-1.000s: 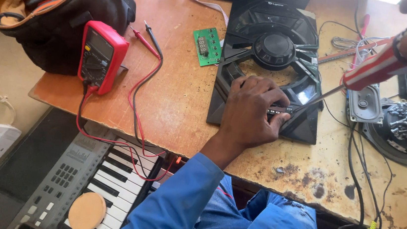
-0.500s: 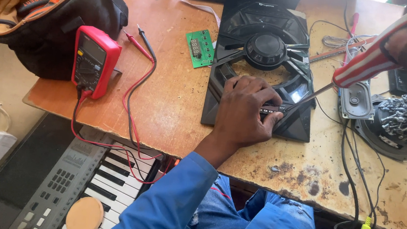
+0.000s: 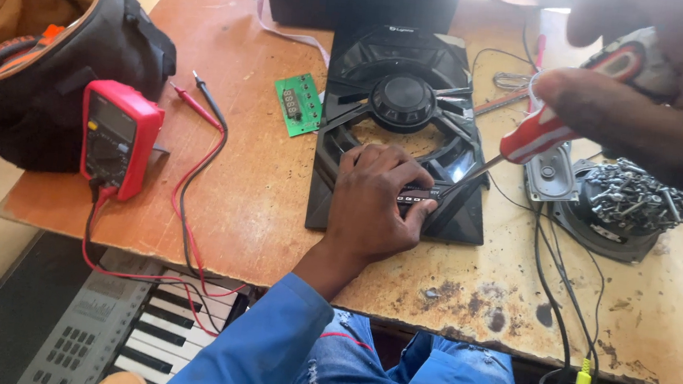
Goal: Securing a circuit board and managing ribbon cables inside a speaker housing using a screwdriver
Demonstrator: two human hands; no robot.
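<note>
A black plastic speaker grille panel [image 3: 405,98] lies flat on the worn wooden table [image 3: 249,200]. My left hand [image 3: 374,203] presses on its lower part, fingers pinching a small dark part [image 3: 418,196] there. My right hand [image 3: 659,97], close to the camera at the upper right, grips a red-and-white-handled screwdriver [image 3: 543,132]. Its metal tip reaches down to the small part beside my left fingers.
A red multimeter [image 3: 117,137] with red and black leads sits at the left beside a black and tan bag [image 3: 47,38]. A green circuit board [image 3: 298,103] lies left of the panel. A speaker magnet covered in screws [image 3: 632,203] stands at the right. A keyboard [image 3: 135,339] lies below the table edge.
The view has closed in on the panel. My right hand with the screwdriver has come nearer to the camera, and the tip stays at the small part under my left fingers.
</note>
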